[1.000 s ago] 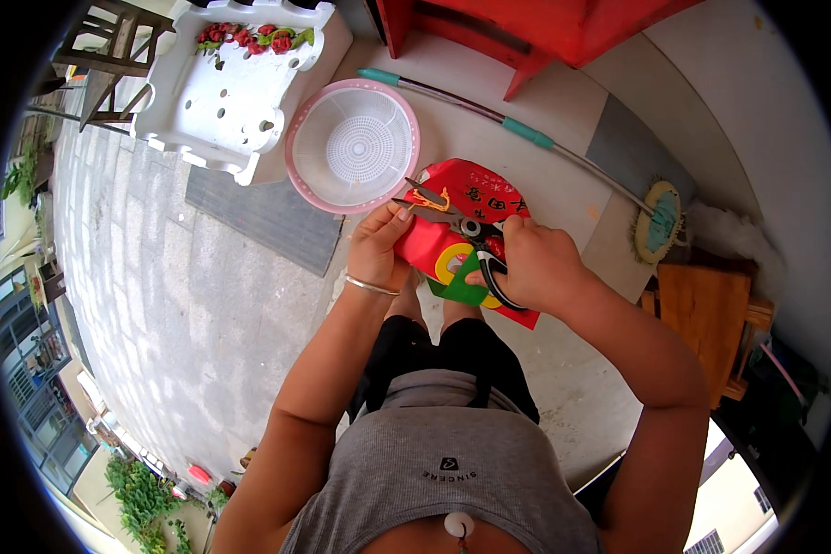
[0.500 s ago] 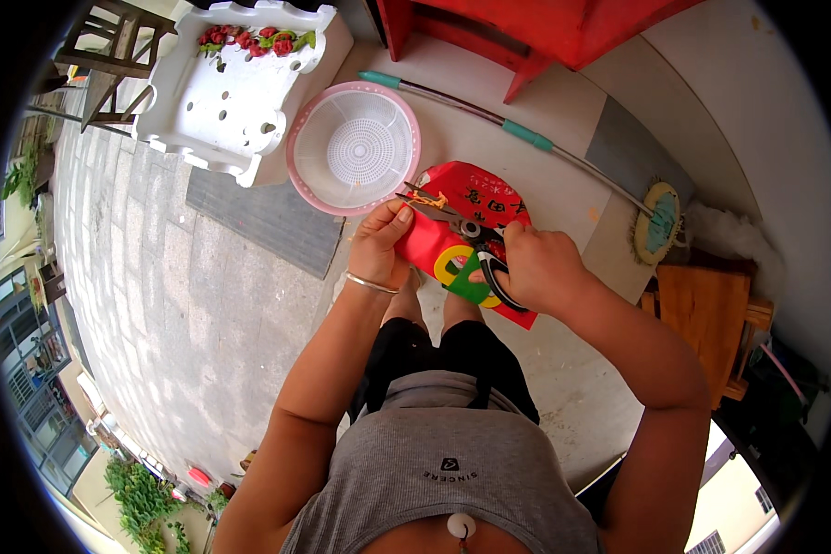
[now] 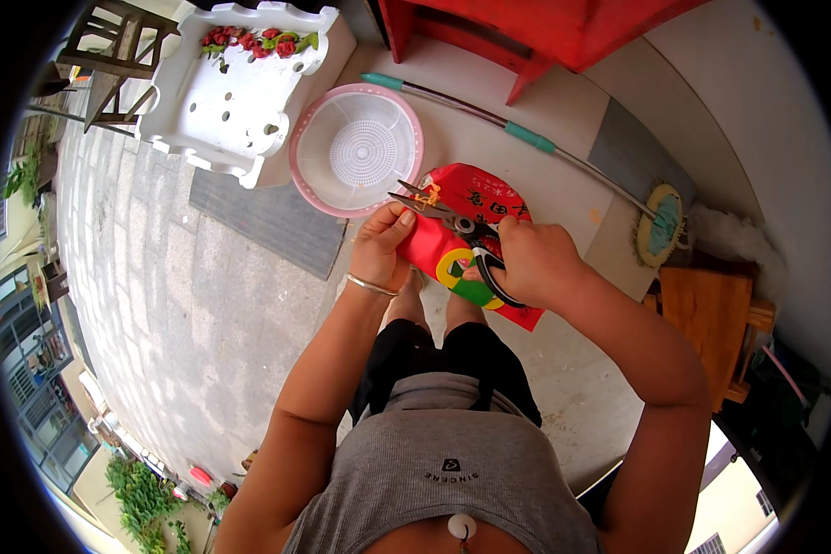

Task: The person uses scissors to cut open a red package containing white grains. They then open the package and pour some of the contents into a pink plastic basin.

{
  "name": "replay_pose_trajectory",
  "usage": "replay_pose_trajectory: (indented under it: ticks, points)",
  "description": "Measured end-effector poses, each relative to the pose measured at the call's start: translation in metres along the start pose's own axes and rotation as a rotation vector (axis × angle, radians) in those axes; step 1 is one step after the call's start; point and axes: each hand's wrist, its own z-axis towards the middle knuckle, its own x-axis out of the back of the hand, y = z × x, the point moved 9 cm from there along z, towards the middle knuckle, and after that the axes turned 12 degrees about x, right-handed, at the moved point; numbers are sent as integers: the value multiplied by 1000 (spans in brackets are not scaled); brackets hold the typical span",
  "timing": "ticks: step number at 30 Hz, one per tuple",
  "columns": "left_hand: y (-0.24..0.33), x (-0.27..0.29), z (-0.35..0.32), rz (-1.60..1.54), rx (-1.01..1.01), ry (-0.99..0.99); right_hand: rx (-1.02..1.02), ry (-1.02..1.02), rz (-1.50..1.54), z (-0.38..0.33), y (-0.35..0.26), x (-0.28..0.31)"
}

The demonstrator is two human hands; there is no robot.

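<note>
My left hand [image 3: 383,242] pinches the edge of a red printed bag [image 3: 494,189] between thumb and fingers. Green and yellow shapes and dark lettering mark the bag. Around the handles of a pair of black-handled scissors [image 3: 463,225] closes my right hand [image 3: 545,265]. The parted blades point up and to the left, lying across the bag's upper left edge just above my left thumb. A small orange, stringy-looking bit [image 3: 431,195] shows at the blades; whether it is loose or attached I cannot tell. The bag's lower part passes behind my right hand.
Beyond my hands stands a white basket with a pink rim [image 3: 302,175]. A white foam crate [image 3: 185,106] at the far left holds red flowers with leaves. A mop [image 3: 526,136] lies beyond the bag. Red furniture [image 3: 489,28] and a wooden stool [image 3: 702,309] stand nearby.
The scissors' blades have opened a little wider, and their tips have moved slightly left. My left hand keeps its pinch on the bag, with almost no other movement.
</note>
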Motion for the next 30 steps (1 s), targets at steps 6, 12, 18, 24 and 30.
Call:
replay_pose_trajectory:
  ticks: [6, 12, 18, 24, 30]
  points:
    - [1, 4, 2, 34, 36, -32, -11, 6, -36, 1, 5, -8]
    - [1, 8, 5, 38, 27, -14, 17, 29, -42, 1, 5, -6]
    - [5, 6, 6, 57, 13, -2, 9, 36, -25, 1, 7, -4]
    - [38, 24, 30, 76, -122, 69, 37, 50, -22, 1, 8, -6]
    - [30, -34, 81, 151, 251, -336, 54, -4, -30, 3, 10, -8]
